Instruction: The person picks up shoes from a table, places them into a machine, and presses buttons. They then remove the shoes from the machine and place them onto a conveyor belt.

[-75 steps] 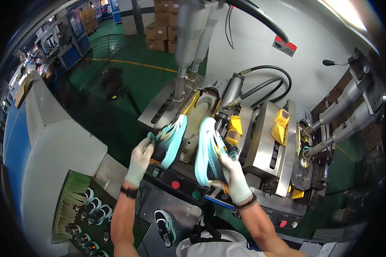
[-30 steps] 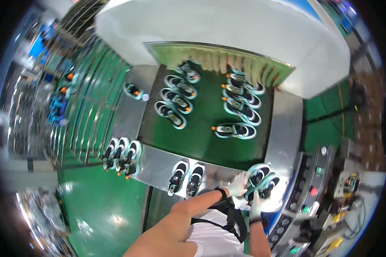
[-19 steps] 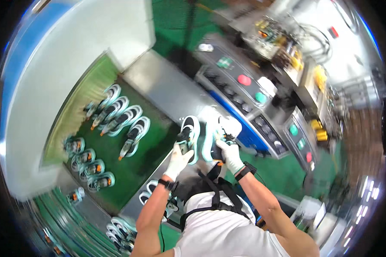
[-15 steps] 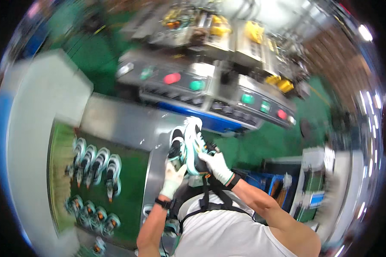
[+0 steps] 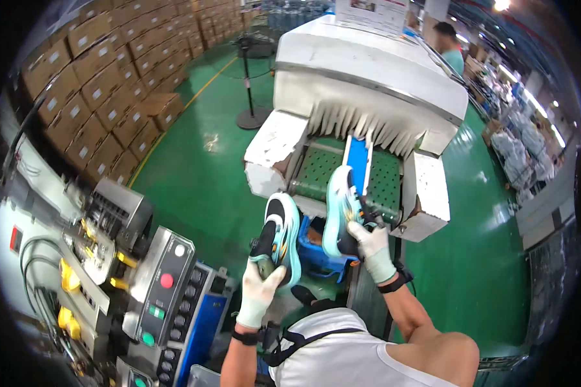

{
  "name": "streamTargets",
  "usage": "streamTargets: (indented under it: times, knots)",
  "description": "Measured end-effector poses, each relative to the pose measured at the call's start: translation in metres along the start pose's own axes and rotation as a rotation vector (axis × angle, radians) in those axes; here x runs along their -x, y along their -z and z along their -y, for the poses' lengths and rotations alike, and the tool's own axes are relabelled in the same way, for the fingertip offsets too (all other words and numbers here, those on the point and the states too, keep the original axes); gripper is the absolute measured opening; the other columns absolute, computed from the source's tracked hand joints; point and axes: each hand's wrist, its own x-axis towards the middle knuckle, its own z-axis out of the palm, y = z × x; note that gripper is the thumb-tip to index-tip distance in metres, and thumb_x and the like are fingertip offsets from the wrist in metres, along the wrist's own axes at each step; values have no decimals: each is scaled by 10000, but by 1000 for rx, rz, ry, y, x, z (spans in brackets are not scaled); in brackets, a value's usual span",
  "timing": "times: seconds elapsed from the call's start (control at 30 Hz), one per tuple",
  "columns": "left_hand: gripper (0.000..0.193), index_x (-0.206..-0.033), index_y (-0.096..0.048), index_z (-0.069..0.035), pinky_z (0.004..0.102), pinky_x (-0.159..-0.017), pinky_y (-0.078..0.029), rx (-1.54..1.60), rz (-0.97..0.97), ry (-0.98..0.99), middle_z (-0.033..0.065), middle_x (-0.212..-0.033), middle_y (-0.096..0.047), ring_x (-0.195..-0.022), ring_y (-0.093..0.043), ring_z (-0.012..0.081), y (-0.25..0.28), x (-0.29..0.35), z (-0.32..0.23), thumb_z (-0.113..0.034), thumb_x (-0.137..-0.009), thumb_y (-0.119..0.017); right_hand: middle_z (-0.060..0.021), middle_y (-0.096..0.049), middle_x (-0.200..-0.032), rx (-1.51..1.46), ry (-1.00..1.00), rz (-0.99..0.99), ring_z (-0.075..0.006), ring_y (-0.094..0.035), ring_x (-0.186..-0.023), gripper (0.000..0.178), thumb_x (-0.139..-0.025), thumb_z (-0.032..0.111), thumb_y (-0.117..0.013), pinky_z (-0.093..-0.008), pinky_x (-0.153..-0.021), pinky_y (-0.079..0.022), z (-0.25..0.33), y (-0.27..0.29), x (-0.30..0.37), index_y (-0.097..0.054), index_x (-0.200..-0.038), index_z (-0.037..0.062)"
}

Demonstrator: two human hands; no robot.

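Both of my hands wear white gloves and each carries a sports shoe in white, black and mint with orange touches. My left hand [image 5: 262, 284] is closed on the heel end of the left shoe [image 5: 282, 235], whose toe points up and away. On the right, my right hand [image 5: 372, 248] grips the other shoe [image 5: 337, 209] at its heel end, with the pale mint sole turned to the left. The two shoes are held apart. Beyond the right shoe lies a green perforated conveyor belt [image 5: 319, 169], split by a blue strip [image 5: 357, 157].
A white tunnel machine [image 5: 368, 64] with a fringed curtain stands over the belt. At the left is a control panel [image 5: 158, 290] with coloured buttons. Under the belt's near end sits a blue bin [image 5: 319, 258]. Stacked cartons [image 5: 97, 90] and a pedestal stand [image 5: 248, 116] stand farther back. Another person [image 5: 448, 48] is behind the machine.
My view has swung right, from the button-panel machine and shoe rack to the conveyor. The shoes, held close together before, are now apart, one in each hand.
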Motion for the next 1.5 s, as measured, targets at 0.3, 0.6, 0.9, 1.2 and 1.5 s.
streamTargets:
  times: [0.3, 0.6, 0.9, 1.2, 1.5]
  knots:
    - [726, -1441, -398, 18, 412, -1103, -385, -426, 15, -454, 269, -1409, -484, -1327, -452, 408, -183, -315, 70, -147, -824, -743, -277, -653, -1136, 1063, -43, -486, -428, -644, -1050, 768, -794, 304, -733, -454, -928, -504, -52, 72, -241, -380, -1377, -50]
    - [781, -1538, -235, 11, 363, -1204, -239, -278, 178, -425, 279, -1572, -255, -1470, -278, 346, -129, -285, 59, -174, -910, -663, -274, -425, -1477, 804, 493, -284, -344, -441, -1356, 651, -936, 241, -673, -411, -1157, -308, -16, -4, -263, -396, -1421, -94]
    - [447, -1286, -580, -4, 415, -1033, -455, -486, -774, 496, 237, -1299, -598, -1215, -573, 371, 66, 211, 183, -296, -948, -563, -222, -431, -1487, 295, -64, 1123, -279, -439, -1367, 562, -971, 129, -627, -383, -1154, -337, -186, -157, 24, -388, -1438, -75]
    - [429, -1208, -576, -5, 413, -948, -482, -480, -2557, 1408, 201, -1131, -636, -1112, -598, 358, -186, 735, 210, -258, -882, -691, -226, -555, -1352, 946, -118, 1921, -279, -559, -1227, 551, -927, 186, -684, -381, -1071, -417, -274, -208, 214, -469, -1349, -93]
    - [416, -1134, -629, -33, 479, -945, -458, -249, -2544, 1531, 194, -1188, -595, -1131, -554, 396, -233, 836, 240, -394, -926, -608, -71, -659, -927, 1513, 415, 2117, -165, -597, -741, 353, -853, 208, -694, -332, -641, -522, -293, -259, 260, -650, -1116, -24]
